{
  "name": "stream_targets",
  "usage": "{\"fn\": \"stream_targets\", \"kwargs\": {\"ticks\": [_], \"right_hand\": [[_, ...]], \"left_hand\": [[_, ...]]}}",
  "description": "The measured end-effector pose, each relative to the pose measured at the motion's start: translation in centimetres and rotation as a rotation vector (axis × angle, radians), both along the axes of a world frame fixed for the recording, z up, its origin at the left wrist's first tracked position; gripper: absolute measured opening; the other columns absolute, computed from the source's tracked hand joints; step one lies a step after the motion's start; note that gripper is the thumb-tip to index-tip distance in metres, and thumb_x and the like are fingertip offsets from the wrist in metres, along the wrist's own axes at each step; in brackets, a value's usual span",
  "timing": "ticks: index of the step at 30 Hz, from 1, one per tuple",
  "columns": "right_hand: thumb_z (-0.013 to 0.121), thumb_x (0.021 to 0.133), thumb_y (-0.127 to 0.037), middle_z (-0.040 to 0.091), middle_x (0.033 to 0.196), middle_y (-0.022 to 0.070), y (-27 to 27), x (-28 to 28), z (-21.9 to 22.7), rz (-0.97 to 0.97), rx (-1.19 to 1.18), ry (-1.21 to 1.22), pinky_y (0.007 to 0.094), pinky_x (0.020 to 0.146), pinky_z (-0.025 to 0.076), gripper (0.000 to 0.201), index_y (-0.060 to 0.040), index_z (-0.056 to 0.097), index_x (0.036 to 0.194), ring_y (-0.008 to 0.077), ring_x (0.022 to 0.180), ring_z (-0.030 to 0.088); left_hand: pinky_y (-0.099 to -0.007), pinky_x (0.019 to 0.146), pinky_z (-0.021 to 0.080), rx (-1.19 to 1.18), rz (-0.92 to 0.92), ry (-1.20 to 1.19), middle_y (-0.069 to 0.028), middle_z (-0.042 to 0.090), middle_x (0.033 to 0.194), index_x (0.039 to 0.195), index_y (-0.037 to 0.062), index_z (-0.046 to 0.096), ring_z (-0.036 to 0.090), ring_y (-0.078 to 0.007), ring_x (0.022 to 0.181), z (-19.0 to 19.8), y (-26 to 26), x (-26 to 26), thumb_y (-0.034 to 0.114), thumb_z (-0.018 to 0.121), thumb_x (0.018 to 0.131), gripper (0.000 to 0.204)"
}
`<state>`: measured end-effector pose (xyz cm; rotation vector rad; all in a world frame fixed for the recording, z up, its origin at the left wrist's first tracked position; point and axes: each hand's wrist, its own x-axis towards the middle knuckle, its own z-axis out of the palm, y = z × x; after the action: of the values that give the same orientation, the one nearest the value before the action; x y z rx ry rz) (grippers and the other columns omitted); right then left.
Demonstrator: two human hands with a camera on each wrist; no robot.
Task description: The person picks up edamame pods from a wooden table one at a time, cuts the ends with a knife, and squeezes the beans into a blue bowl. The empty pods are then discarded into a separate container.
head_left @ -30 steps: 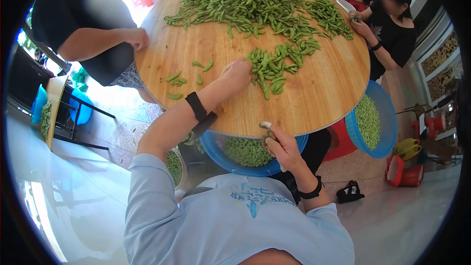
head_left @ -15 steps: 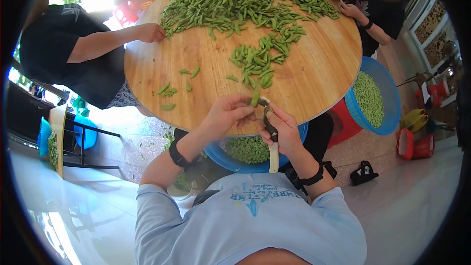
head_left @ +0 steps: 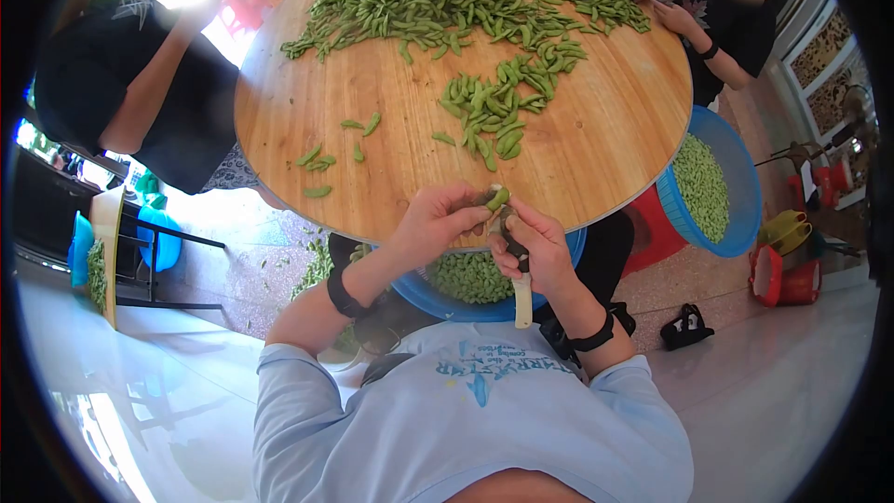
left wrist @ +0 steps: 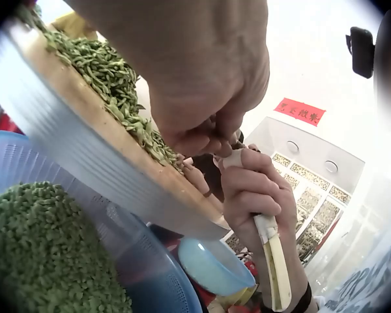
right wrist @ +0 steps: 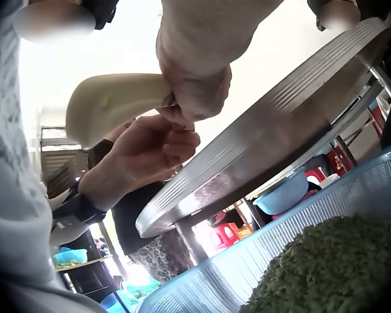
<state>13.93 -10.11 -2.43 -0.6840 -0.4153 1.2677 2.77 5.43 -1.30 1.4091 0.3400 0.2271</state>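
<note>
Over the near edge of the round wooden table (head_left: 372, 168), the two hands meet. The left hand (head_left: 442, 222) pinches a green pod (head_left: 499, 197) between thumb and fingers. My right hand (head_left: 538, 247) is curled round a tool with a cream handle (head_left: 523, 300), its handle end pointing down toward the shirt; the tool's working end is hidden by the fingers. In the left wrist view the handle (left wrist: 275, 267) sticks out below the right hand (left wrist: 254, 195). The right wrist view has the handle (right wrist: 111, 101) large beside the right hand, with the left hand (right wrist: 143, 153) behind it.
A large pile of pods (head_left: 419, 0) covers the table's far side, with a smaller group (head_left: 494, 107) nearer. Below the edge sits a blue basket (head_left: 419, 296) of shelled beans; another blue basket (head_left: 736, 214) stands right. People sit at left and right.
The left hand has come back from the smaller pod group to the right hand, bringing a pod. Since half a second ago, that pod has tilted and sits closer to the right thumb.
</note>
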Motion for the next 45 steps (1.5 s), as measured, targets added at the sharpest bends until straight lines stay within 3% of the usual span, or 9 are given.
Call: {"fn": "stream_targets", "kwargs": {"ticks": [6, 11, 15, 18, 20, 27, 29, 39, 45], "right_hand": [[0.044, 0.097, -0.013, 0.053, 0.076, 0.0074, 0.1, -0.7, -0.1, -0.106, -0.056, -0.069, 0.0211, 0.042, 0.036, 0.031, -0.0021, 0.048, 0.126, 0.0107, 0.053, 0.046], [0.046, 0.096, -0.013, 0.051, 0.073, 0.0068, -0.3, 0.3, -0.4, 0.124, 0.083, 0.254, 0.0202, 0.041, 0.035, 0.028, -0.0029, 0.051, 0.122, 0.0100, 0.051, 0.043], [0.045, 0.096, -0.014, 0.049, 0.073, 0.0066, -0.4, 0.6, -1.3, 0.243, 0.154, 0.379, 0.0202, 0.040, 0.035, 0.028, -0.0036, 0.050, 0.121, 0.0098, 0.051, 0.042], [0.045, 0.097, -0.015, 0.049, 0.074, 0.0065, 0.2, 0.3, -0.6, 0.036, -0.002, 0.388, 0.0201, 0.040, 0.035, 0.025, -0.0045, 0.050, 0.118, 0.0102, 0.052, 0.043], [0.045, 0.097, -0.017, 0.050, 0.076, 0.0070, 0.2, -0.3, -0.4, 0.032, -0.004, 0.387, 0.0201, 0.040, 0.035, 0.021, -0.0056, 0.050, 0.114, 0.0103, 0.053, 0.044], [0.045, 0.097, -0.017, 0.053, 0.077, 0.0080, 0.5, -1.2, -0.2, -0.016, -0.031, 0.297, 0.0200, 0.040, 0.036, 0.018, -0.0069, 0.052, 0.111, 0.0106, 0.054, 0.046], [0.045, 0.097, -0.015, 0.055, 0.077, 0.0079, 0.4, -1.5, 0.1, -0.107, -0.010, 0.153, 0.0199, 0.040, 0.036, 0.018, -0.0059, 0.053, 0.111, 0.0102, 0.055, 0.048], [0.063, 0.084, -0.004, 0.057, 0.076, 0.0078, 0.8, -0.6, -0.4, -0.566, -0.226, -1.056, 0.0288, 0.053, 0.045, 0.033, 0.0036, 0.053, 0.115, 0.0152, 0.061, 0.054], [0.061, 0.077, 0.002, 0.057, 0.077, 0.0163, 0.9, -0.3, -1.0, -0.581, -0.104, -1.510, 0.0368, 0.060, 0.048, 0.029, 0.0013, 0.054, 0.105, 0.0336, 0.067, 0.059]], "left_hand": [[-0.0212, 0.065, 0.048, 0.381, 0.060, -0.097, -0.0007, 0.062, 0.085, 0.101, -0.0015, 0.062, 0.057, -0.0062, 0.071, -0.3, -0.7, -0.3, 0.003, 0.060, 0.088, 0.014], [-0.0226, 0.052, 0.044, -0.614, -0.165, -0.040, -0.0067, 0.063, 0.083, 0.096, -0.0011, 0.062, 0.058, -0.0105, 0.064, -1.0, 0.9, -0.1, 0.005, 0.060, 0.087, 0.011], [-0.0238, 0.047, 0.040, -0.836, -0.260, -0.025, -0.0070, 0.062, 0.080, 0.095, -0.0009, 0.062, 0.056, -0.0118, 0.059, -0.8, 0.5, -0.1, 0.007, 0.060, 0.088, 0.010], [-0.0276, 0.047, 0.041, -0.386, -0.027, 0.118, -0.0089, 0.062, 0.078, 0.096, -0.0014, 0.061, 0.054, -0.0146, 0.056, 0.4, -0.4, 0.5, 0.007, 0.061, 0.087, 0.013], [-0.0313, 0.047, 0.041, 0.917, 0.142, -0.193, -0.0120, 0.060, 0.074, 0.097, -0.0023, 0.059, 0.051, -0.0183, 0.052, 0.9, -1.4, -0.1, 0.008, 0.061, 0.086, 0.015], [-0.0261, 0.055, 0.044, 1.466, 0.196, -0.197, -0.0122, 0.059, 0.069, 0.096, -0.0014, 0.061, 0.056, -0.0166, 0.058, 0.6, -1.5, -0.3, 0.007, 0.060, 0.086, 0.013], [-0.0234, 0.056, 0.044, 0.462, 0.191, 0.046, -0.0105, 0.060, 0.069, 0.095, -0.0014, 0.062, 0.056, -0.0104, 0.062, 2.0, -1.8, -0.4, 0.008, 0.058, 0.089, 0.012], [-0.0273, 0.054, 0.046, 0.709, 0.208, 0.006, -0.0106, 0.061, 0.067, 0.100, -0.0012, 0.062, 0.057, -0.0115, 0.058, 1.4, -3.6, -0.4, 0.008, 0.057, 0.088, 0.016], [-0.0298, 0.054, 0.047, 0.677, 0.132, 0.134, -0.0156, 0.061, 0.068, 0.095, -0.0012, 0.060, 0.061, -0.0192, 0.058, 2.0, -4.3, -1.3, 0.009, 0.060, 0.083, 0.016]]}}
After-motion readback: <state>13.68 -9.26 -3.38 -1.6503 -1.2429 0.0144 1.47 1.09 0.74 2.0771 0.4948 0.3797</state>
